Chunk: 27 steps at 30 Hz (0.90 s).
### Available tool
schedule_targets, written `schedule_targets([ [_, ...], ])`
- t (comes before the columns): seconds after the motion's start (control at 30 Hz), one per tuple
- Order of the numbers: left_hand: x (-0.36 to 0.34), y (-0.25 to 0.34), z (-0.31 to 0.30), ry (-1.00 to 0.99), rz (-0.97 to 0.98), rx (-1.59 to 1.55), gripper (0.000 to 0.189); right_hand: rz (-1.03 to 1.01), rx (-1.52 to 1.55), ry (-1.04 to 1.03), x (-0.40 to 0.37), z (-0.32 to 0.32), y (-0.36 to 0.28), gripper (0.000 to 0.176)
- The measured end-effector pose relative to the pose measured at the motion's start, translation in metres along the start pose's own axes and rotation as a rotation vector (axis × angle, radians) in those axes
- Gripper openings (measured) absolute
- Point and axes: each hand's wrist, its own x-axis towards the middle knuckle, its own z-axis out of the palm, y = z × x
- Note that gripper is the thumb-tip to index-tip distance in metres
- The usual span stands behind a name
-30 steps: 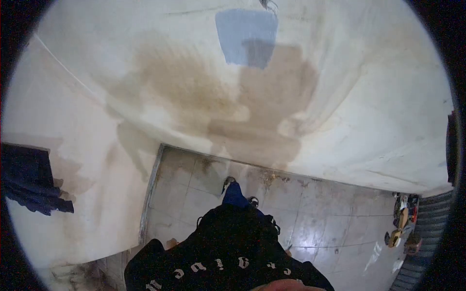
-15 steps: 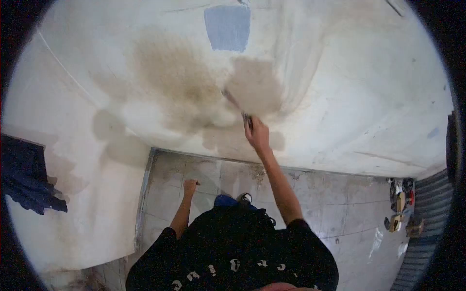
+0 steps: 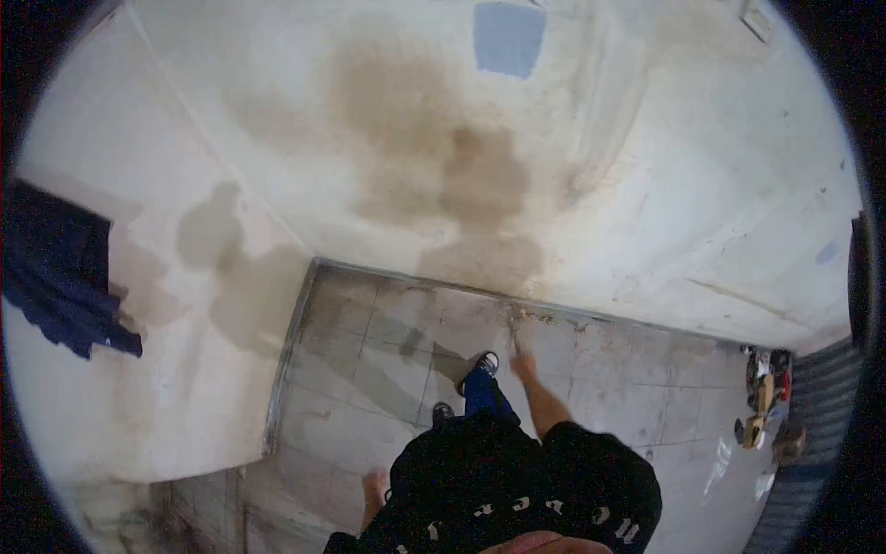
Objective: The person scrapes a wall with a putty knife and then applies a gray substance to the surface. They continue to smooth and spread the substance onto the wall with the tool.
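Note:
My right hand (image 3: 524,366) is lowered in front of me over the tiled floor, fingers closed round a slim hand tool (image 3: 515,325). The tool is long and thin, its far end pointing up toward the foot of the wall; its kind does not show clearly. My left hand (image 3: 376,482) hangs low beside my body, small and dim, its fingers blurred. Ahead stands a stained off-white wall (image 3: 646,231) with a brown smudge (image 3: 392,97) and a blue-grey painted patch (image 3: 509,39). A shadow of my head and shoulders falls across the wall below the smudge.
A dark cloth (image 3: 65,268) hangs on the left wall (image 3: 212,388). Grey floor tiles (image 3: 618,397) meet the walls along a dark skirting. At the right, assorted small items (image 3: 761,397) lie by a corrugated metal panel (image 3: 831,406). My shoes (image 3: 487,362) are mid-floor.
My right hand has come down from the wall with the tool, away from the brown smudge. My left hand has dropped back toward my body. My feet have shifted, and the view has turned.

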Motion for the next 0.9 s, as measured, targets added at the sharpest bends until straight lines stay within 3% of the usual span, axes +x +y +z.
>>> schedule_targets([
  [0.03,-0.018,-0.013,0.007,-0.028,-0.067,-0.042,0.043,-0.025,-0.384,-0.116,-0.042,0.062,0.121,0.027],
  [0.1,-0.041,-0.033,0.012,-0.077,-0.173,-0.115,0.044,0.165,-0.424,-0.381,-0.165,0.032,0.171,0.027],
  [0.2,-0.049,-0.045,0.008,-0.1,-0.24,-0.115,0.045,0.272,-0.365,-0.467,-0.261,-0.009,0.191,0.029],
  [0.3,-0.037,-0.053,-0.008,-0.119,-0.26,-0.079,0.046,0.326,-0.314,-0.458,-0.305,-0.029,0.191,0.03],
  [0.47,0.042,-0.061,-0.056,-0.108,-0.146,0.086,0.048,0.275,-0.218,-0.366,-0.304,-0.021,0.184,0.033],
  [0.53,0.102,-0.045,-0.089,-0.099,0.015,0.351,0.049,0.185,-0.19,-0.311,-0.273,-0.007,0.179,0.035],
  [0.57,0.137,-0.027,-0.109,-0.09,0.116,0.524,0.049,0.104,-0.216,-0.282,-0.249,0.004,0.178,0.035],
  [0.6,0.169,-0.002,-0.131,-0.067,0.176,0.608,0.049,-0.318,-0.402,-0.34,-0.207,0.027,0.203,0.038],
  [0.63,0.205,0.027,-0.155,-0.023,0.17,0.474,0.05,0.511,0.059,-0.051,-0.18,0.013,0.129,0.041],
  [0.67,0.24,0.065,-0.174,-0.005,0.171,-0.352,0.047,0.382,-0.113,-0.033,-0.143,0.015,0.103,0.048],
  [0.7,0.274,0.103,-0.193,-0.006,0.224,-1.173,0.044,0.395,0.016,-0.104,-0.115,-0.01,0.054,0.046],
  [0.73,0.299,0.165,-0.224,0.12,0.249,-0.254,0.044,0.311,0.049,-0.191,-0.08,-0.013,0.031,0.046],
  [0.77,0.304,0.204,-0.235,0.193,0.499,-0.698,0.043,0.28,0.284,-0.155,-0.069,-0.044,-0.026,0.037],
  [0.8,0.299,0.259,-0.252,-0.129,0.396,-1.41,0.047,0.202,0.494,-0.162,-0.021,0.002,-0.011,0.028],
  [0.87,0.238,0.371,-0.301,-0.178,0.366,-1.316,0.057,0.011,0.846,-0.051,-0.025,-0.068,-0.125,0.029],
  [0.9,0.229,0.412,-0.313,-0.204,0.32,-1.289,0.059,0.027,0.946,-0.145,-0.021,-0.092,-0.161,0.031],
])
